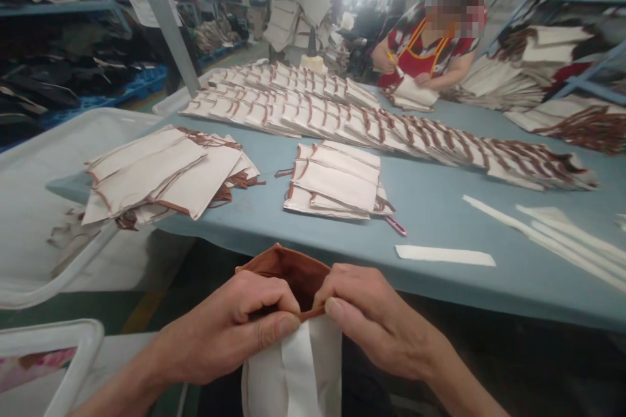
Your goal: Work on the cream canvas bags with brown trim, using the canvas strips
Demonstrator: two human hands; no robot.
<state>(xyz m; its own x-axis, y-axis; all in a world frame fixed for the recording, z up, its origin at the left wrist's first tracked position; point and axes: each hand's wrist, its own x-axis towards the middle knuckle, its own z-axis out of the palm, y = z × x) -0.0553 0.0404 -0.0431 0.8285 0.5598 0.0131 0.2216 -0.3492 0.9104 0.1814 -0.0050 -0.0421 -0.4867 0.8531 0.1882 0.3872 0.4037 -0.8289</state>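
A cream fabric bag (323, 365) with a brown lining and brown-bound rim hangs upright in front of me, its mouth held open. My left hand (244, 322) pinches the near rim between thumb and fingers. Just to its right, my right hand (372, 319) grips the same rim, thumb outside and fingers curled inside. A pale strip runs down the bag's outer face below my left thumb. Beyond the bag, a small stack of flat cream pieces (337, 176) with brown edging lies on the blue table (244, 221).
A looser pile of cream pieces (147, 169) lies at the table's left, and long overlapping rows (313, 111) cross behind. White strips (445, 255) and a pink tool (396, 226) lie to the right. A co-worker (425, 45) works across the table. White bins (83, 130) stand at left.
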